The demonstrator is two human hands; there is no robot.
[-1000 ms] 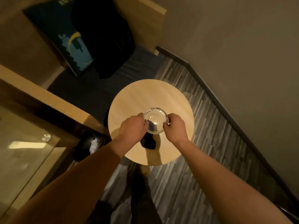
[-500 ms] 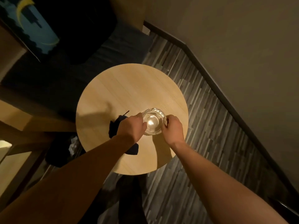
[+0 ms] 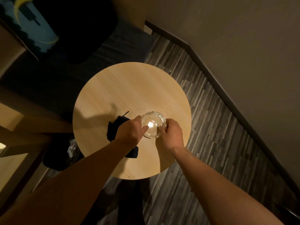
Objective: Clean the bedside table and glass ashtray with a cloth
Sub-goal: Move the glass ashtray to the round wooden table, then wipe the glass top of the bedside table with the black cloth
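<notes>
The round wood table (image 3: 129,88) is sitting w/ a glass ashtray (image 3: 153,124) on its right half, near the front edge. Both hands are holding the ashtray. The left hand (image 3: 129,131) is gripping the left rim, thumb reaching inside the bowl & the other fingers curled around the outside. The right hand (image 3: 172,133) is pinching the right rim, thumb on the inside, fingers bent close together on the outside. A bright light spot is shining in the middle of the glass. A dark cloth (image 3: 114,129) is lying flat on the table under the left hand & wrist, just beside the ashtray. It's sticking out on both sides of the arm. Can't tell if the ashtray is touching the tabletop or lifted a bit. Gray striped floor (image 3: 211,127) is showing to the right of the table.
</notes>
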